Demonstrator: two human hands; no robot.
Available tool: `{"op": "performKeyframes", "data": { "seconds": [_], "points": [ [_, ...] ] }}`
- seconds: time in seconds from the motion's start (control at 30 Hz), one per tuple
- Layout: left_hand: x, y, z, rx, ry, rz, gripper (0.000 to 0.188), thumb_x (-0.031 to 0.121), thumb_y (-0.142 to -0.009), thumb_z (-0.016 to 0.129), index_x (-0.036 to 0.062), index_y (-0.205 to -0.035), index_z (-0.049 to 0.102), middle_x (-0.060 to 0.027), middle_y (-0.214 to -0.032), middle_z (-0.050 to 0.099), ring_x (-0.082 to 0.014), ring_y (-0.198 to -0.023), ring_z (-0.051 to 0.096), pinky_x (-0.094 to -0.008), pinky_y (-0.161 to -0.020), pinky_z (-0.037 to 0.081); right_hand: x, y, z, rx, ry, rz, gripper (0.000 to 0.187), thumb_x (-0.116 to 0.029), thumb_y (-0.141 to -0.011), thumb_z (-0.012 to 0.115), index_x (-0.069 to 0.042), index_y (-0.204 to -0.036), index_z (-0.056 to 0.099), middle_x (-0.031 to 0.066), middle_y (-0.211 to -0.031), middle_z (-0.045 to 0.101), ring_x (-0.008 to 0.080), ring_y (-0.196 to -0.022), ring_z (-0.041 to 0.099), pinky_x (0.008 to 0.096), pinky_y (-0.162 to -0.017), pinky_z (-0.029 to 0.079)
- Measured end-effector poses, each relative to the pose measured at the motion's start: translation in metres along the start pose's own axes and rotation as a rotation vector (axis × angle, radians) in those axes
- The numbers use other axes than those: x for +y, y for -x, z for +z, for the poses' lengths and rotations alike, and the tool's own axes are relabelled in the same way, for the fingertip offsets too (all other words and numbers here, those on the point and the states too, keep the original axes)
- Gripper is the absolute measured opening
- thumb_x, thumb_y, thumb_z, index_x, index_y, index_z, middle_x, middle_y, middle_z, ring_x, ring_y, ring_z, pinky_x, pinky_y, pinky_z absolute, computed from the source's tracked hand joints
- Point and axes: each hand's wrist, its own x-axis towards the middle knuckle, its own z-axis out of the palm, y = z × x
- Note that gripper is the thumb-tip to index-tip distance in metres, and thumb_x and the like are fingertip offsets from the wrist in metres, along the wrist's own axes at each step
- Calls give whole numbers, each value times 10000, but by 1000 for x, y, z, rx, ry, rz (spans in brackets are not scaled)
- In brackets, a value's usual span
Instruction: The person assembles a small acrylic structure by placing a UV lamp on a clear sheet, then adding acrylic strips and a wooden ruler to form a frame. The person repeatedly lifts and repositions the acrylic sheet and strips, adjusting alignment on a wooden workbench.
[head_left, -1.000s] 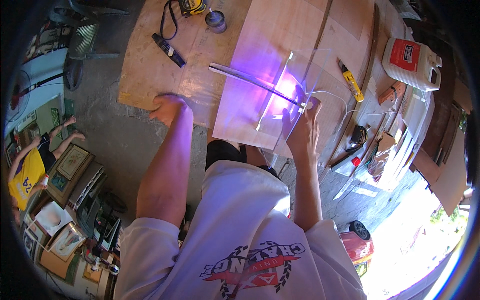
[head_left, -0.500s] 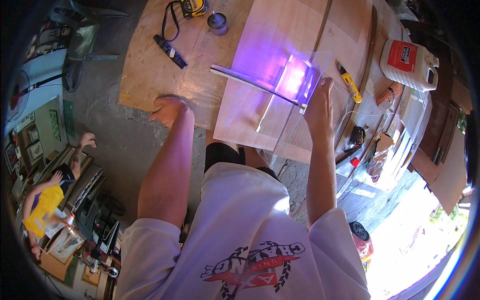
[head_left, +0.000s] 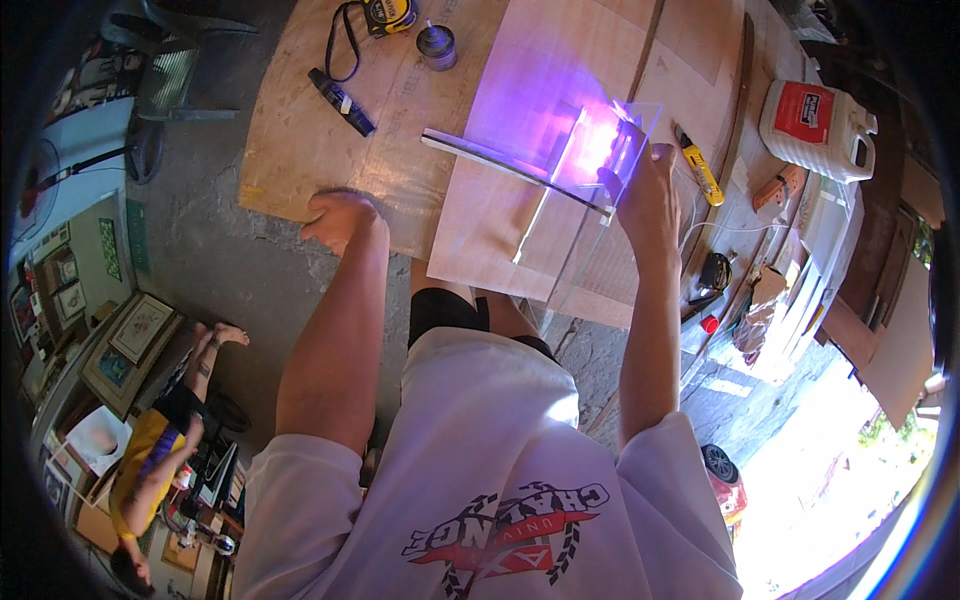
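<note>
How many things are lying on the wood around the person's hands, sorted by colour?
Black: 3 - strap, marker, small round tin
Yellow: 2 - tape measure, utility knife
White: 1 - jug
Clear: 1 - acrylic sheet
Total: 7

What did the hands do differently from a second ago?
The right hand rose from the clear sheet's lower side to its far corner, gripping the clear plastic sheet, which now glows purple further from the body. The left hand stayed flat on the brown board; the tools there did not move.
</note>
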Motion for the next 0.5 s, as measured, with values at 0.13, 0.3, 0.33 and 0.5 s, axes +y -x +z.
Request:
{"op": "performKeyframes", "data": {
  "seconds": [0.13,0.3,0.33,0.5],
  "points": [
    [-2,-2,2,20,-19,11,492,419,-969,324,9,-1239,349,-326,-1043,651,-468,-940,681,-584,-832,556,4,28,-18,163,-23,5,504,-211,-875,724,-148,-1330,518,194,-1231,554,380,-995,673,473,-752,568],
    [-6,-5,10,45,63,46,512,439,-964,341,15,-1250,345,-346,-1059,644,-467,-919,687,-582,-798,569,17,91,-30,-88,-316,118,290,-207,-897,696,-98,-1159,639,157,-1025,653,352,-941,679,443,-756,550],
    [-7,-6,12,46,55,36,517,442,-963,348,18,-1258,341,-345,-1067,644,-465,-927,686,-583,-800,570,18,106,-29,-158,-396,144,257,-208,-903,690,-88,-1128,654,149,-988,662,346,-929,680,440,-759,547],
    [-6,-11,17,82,60,2,544,445,-956,377,24,-1296,322,-325,-1099,649,-463,-966,679,-592,-811,573,25,166,-18,-326,-369,89,206,-184,-915,680,-84,-1094,668,111,-944,675,279,-783,674,406,-704,528]
  ]
}}
